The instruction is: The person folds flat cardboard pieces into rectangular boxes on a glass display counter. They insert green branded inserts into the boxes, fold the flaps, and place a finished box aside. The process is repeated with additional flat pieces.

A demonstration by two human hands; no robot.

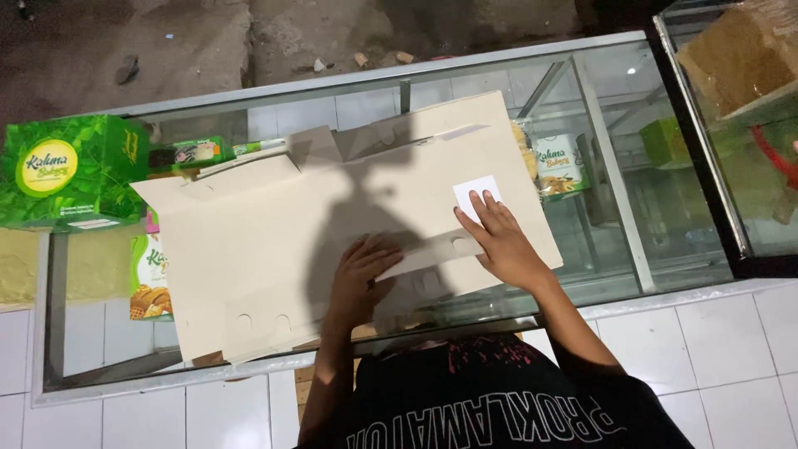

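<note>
Both hands pressing flat, fingers spread: left hand (363, 268) and right hand (499, 237) lying on the unfolded box (274, 241) atop the glass counter (615, 191), gripping nothing.

A pale cream unfolded flat cardboard box blank (274, 241) is seen, crossed by a dark grey shadow. A small white paper rectangle (477, 190) is shown on it. A bright green leaf-patterned carton with a yellow round badge (71, 170) is seen. The floor is covered by white square tiles (731, 341). A black shirt with white lettering (499, 399) is worn.
</note>
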